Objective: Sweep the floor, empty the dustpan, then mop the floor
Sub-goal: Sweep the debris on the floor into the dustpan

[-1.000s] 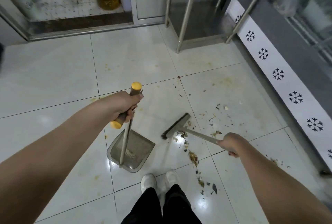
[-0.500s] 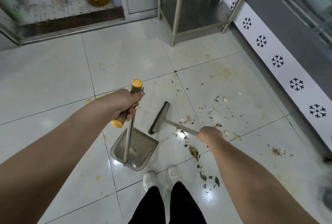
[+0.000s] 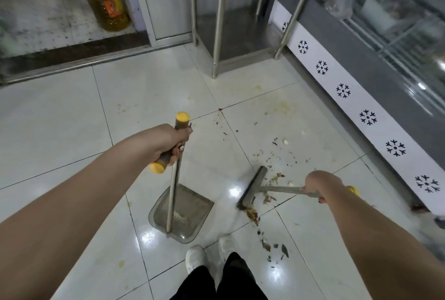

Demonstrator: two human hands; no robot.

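Both hands grip: the left hand (image 3: 166, 145) clenches the dustpan (image 3: 192, 210) by its handle, mouth turned toward the scraps (image 3: 273, 179); the right hand (image 3: 317, 185) grasps the broom (image 3: 252, 187), its head among them, likely to drive them in

The dustpan handle (image 3: 181, 122) had yellow caps at both sides of the left fingers (image 3: 174, 155); the white panel (image 3: 381, 132) bore black snowflake motifs.

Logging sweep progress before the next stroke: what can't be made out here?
Head view only.
1. Dustpan contents: too small, partly behind its pole.
2. Broom handle's upper part: covered by the right hand.
3. Dark thing below the snowflake panel, right edge: blurred.
4. Floor under the left forearm: hidden.
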